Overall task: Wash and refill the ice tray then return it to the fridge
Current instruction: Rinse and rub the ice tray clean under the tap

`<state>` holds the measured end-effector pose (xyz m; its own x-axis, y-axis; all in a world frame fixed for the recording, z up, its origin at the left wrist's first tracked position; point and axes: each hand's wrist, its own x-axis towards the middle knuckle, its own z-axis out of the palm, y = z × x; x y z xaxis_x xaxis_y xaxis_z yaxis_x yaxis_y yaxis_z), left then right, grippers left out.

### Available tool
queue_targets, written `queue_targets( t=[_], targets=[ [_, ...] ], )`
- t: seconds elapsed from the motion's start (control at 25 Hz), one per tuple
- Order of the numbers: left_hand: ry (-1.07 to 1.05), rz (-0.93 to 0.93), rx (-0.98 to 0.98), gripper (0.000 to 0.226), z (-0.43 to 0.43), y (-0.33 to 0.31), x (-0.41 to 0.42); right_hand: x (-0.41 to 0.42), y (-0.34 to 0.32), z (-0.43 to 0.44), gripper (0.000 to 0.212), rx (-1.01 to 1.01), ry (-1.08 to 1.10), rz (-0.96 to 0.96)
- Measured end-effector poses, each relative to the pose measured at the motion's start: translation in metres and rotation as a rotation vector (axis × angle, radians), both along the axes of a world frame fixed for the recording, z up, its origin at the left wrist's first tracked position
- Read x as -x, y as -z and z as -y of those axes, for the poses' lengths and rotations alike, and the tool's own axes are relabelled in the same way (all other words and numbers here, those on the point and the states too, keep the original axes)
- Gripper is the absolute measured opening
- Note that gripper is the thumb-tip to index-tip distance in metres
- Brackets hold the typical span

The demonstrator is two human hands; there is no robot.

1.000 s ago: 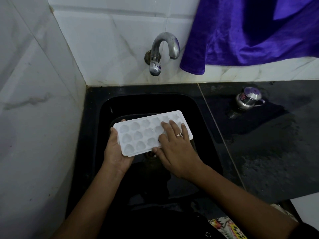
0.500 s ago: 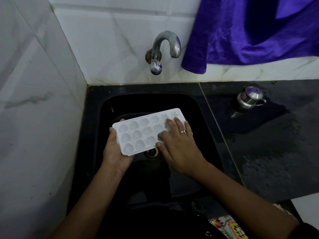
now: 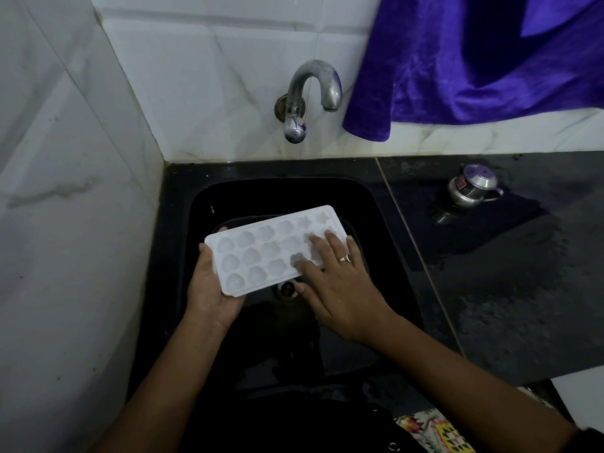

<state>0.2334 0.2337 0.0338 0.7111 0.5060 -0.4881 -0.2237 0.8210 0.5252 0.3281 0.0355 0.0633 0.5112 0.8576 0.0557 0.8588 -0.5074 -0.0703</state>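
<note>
Moved since earlier: the right hand (image 3: 340, 289) has worked its fingers over the right-hand cavities of the ice tray (image 3: 261, 253), and one fingertip is blurred, so it looks mid-rub. The tray has stayed over the sink (image 3: 173, 243), drifting only slightly left.
Where the tray is: held up above the basin, cavities facing up, roughly over the drain (image 3: 287, 289) and not resting on the sink floor.
Why it is held there: my reading is that any drips or rinse water fall into the basin, and the tray stays within reach of the tap (image 3: 313, 89) behind it.
Tap: no water shows running from the spout.
Left hand (image 3: 209, 289): cups the left short end from beneath, with the thumb on the tray's left edge and a fingertip showing at the far corner. This is a firm supporting grip that steadies the tray against the rubbing.
Right hand: fingers (image 3: 333, 243) are spread and almost straight, laid flat on the right part of the tray. It grips nothing and only presses and rubs the cavities. A ring sits on one finger.
Step in hand: judged as the washing stage, with refilling and the return to the fridge not yet done.
Tray contents: the cavities look empty, though whether they are wet is too faint to tell.
Nearby: a purple cloth (image 3: 474, 60) hangs over the tiles, and a small steel vessel (image 3: 470, 188) stands on the dark worktop (image 3: 506, 289), well apart from the tray.
</note>
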Motion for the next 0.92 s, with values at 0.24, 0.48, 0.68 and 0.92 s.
queue_targets(
  t=[0.24, 0.48, 0.68, 0.92],
  targets=[
    [0.039, -0.015, 0.002, 0.053, 0.003, 0.008, -0.001, 0.003, -0.002, -0.009, 0.046, 0.001, 0.017, -0.021],
    [0.051, -0.034, -0.013, 0.053, 0.004, 0.01, -0.003, -0.002, -0.006, -0.01, 0.045, -0.009, 0.059, -0.053],
    [0.044, -0.035, -0.018, 0.06, -0.007, 0.015, 0.001, -0.003, -0.006, -0.001, 0.043, -0.011, 0.042, -0.046],
    [0.001, -0.062, -0.055, 0.05, -0.003, 0.009, 0.001, 0.002, -0.003, -0.002, 0.048, 0.015, -0.006, -0.061]
  ],
)
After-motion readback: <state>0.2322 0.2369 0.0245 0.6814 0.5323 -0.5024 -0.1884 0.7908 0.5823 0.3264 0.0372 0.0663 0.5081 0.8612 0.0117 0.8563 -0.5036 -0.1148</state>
